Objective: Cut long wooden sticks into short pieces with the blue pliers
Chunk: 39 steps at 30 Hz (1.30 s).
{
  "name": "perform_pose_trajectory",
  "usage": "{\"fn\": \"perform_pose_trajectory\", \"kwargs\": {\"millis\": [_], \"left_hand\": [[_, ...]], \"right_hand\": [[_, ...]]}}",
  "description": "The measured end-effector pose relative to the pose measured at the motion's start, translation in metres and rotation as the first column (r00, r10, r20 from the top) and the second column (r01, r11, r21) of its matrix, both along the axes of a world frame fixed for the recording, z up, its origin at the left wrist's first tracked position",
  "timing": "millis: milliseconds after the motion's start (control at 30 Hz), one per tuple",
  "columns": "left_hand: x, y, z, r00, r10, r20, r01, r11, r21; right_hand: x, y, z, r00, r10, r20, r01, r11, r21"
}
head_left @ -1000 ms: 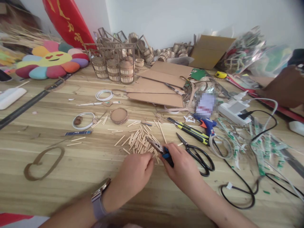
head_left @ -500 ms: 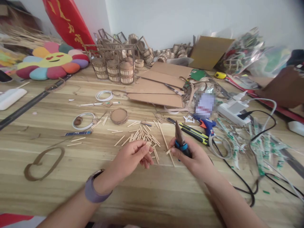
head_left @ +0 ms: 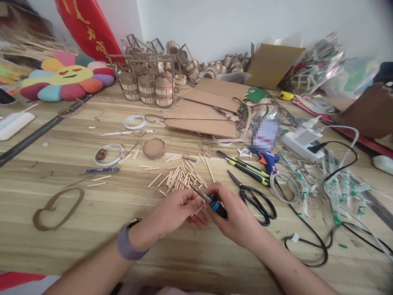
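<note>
My right hand (head_left: pixel 235 213) is closed round the blue handles of small pliers (head_left: pixel 208 199), whose jaws point left toward my left hand. My left hand (head_left: pixel 173 211) pinches a thin wooden stick (head_left: pixel 196 209) between thumb and fingers, right at the plier jaws. A purple-strapped watch (head_left: pixel 129 243) sits on that wrist. Just beyond both hands lies a pile of several short wooden sticks (head_left: pixel 181 178) on the wooden table (head_left: pixel 92 213).
Black scissors (head_left: pixel 254 198) lie right of my right hand, with a yellow-black utility knife (head_left: pixel 245 166), a blue glue gun (head_left: pixel 267 159) and black cables (head_left: pixel 310 250) beyond. Cardboard sheets (head_left: pixel 205 110), small woven baskets (head_left: pixel 147 88) and a flower cushion (head_left: pixel 64 80) stand farther back.
My right hand had lifted the pliers upright; now they are tilted back down to the left, against the stick in my left hand. Both hands came together again.
</note>
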<state>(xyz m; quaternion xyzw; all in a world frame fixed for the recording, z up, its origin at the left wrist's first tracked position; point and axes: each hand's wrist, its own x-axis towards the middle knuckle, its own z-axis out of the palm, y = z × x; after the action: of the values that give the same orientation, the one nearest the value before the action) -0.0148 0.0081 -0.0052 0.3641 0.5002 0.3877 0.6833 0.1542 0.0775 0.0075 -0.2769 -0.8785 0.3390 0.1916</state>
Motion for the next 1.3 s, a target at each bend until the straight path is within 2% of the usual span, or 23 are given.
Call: {"fn": "perform_pose_trajectory", "kwargs": {"millis": [100, 333, 733, 867, 967, 1100, 1300], "left_hand": [[0.0, 0.0, 0.0, 1.0, -0.004, 0.027, 0.005, 1.0, -0.012], [0.001, 0.0, 0.003, 0.997, -0.012, 0.071, 0.014, 1.0, -0.024], [0.0, -0.002, 0.007, 0.996, -0.05, 0.069, 0.055, 0.996, -0.069], [-0.001, -0.002, 0.005, 0.995, 0.006, 0.096, 0.001, 0.998, -0.069], [-0.001, 0.0, 0.004, 0.992, 0.093, 0.085, -0.09, 0.995, -0.036], [0.003, 0.002, 0.007, 0.966, 0.256, 0.041, -0.256, 0.967, 0.007], [0.012, 0.001, 0.009, 0.963, 0.261, 0.071, -0.265, 0.962, 0.057]], "right_hand": [[0.001, 0.001, 0.001, 1.0, 0.018, 0.015, -0.017, 1.0, -0.015], [0.002, 0.001, 0.003, 0.999, 0.039, 0.029, -0.035, 0.989, -0.146], [0.005, 0.0, 0.003, 0.993, 0.107, 0.045, -0.101, 0.988, -0.115], [0.004, 0.001, 0.005, 0.994, 0.099, -0.041, -0.098, 0.995, 0.029], [0.0, -0.002, 0.004, 0.993, 0.016, -0.116, 0.002, 0.988, 0.157], [-0.006, -0.011, -0.002, 0.99, -0.075, -0.118, 0.104, 0.961, 0.258], [-0.012, -0.017, -0.011, 0.991, -0.091, -0.1, 0.119, 0.937, 0.328]]}}
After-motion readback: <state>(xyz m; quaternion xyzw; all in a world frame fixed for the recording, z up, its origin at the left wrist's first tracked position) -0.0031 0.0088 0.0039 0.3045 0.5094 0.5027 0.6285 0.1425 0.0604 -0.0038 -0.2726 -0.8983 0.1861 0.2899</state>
